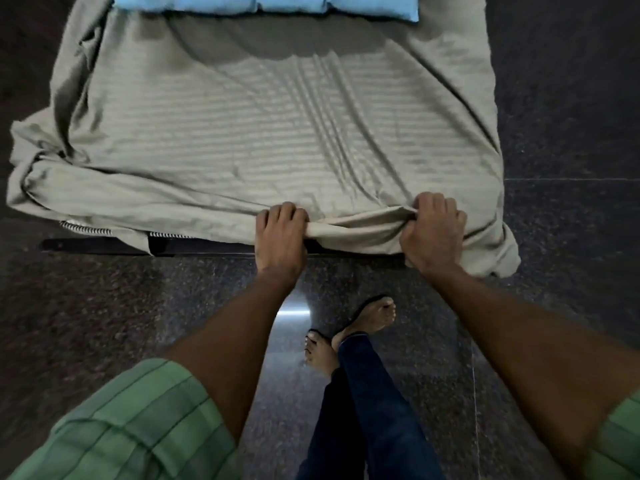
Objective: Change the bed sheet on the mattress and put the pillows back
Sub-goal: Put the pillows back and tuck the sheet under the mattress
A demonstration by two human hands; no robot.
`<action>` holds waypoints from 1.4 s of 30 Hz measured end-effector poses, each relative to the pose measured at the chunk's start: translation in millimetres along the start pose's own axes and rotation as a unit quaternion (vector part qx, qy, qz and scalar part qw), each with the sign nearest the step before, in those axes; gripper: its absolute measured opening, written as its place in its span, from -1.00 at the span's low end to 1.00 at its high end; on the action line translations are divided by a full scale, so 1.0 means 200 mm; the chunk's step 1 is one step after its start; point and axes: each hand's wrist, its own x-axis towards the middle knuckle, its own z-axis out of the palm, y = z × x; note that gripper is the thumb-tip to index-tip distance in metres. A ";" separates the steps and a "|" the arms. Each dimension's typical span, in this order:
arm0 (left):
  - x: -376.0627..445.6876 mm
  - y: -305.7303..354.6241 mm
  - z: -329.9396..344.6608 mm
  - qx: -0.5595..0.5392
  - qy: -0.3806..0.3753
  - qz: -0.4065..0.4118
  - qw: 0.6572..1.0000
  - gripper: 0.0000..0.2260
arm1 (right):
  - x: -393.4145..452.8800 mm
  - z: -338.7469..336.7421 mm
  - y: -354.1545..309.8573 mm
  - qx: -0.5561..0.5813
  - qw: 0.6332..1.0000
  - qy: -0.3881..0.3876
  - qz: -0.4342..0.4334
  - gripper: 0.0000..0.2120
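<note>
- We are looking down on a grey-green striped bed sheet (221,133) that is lying spread over the mattress (86,229); only a striped edge of the mattress is showing, at the near left below the sheet's hem.
- At the left, the sheet is bunching in loose folds and hanging off the side toward the dark floor (86,306).
- A dark bed frame (104,247) is showing just beneath the mattress edge.
- At the far end, light blue pillows (263,3) are lying in a row across the head of the bed, on top of the sheet.
- The left hand (278,237) is gripping the sheet's near edge, fingers curled over the cloth.
- Below, a green checked sleeve (121,427) is covering the left upper arm, and the person's feet (346,334) are standing on the floor.
- The right hand (433,230) is clenching a gathered fold of the same edge, near the right corner.
- At the right corner, the sheet is draping down to the floor.
</note>
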 end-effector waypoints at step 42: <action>-0.11 -1.34 -0.05 -0.031 -0.232 0.122 0.965 -0.68 | -0.16 0.33 -1.84 -0.125 0.899 -0.265 -0.325 -0.39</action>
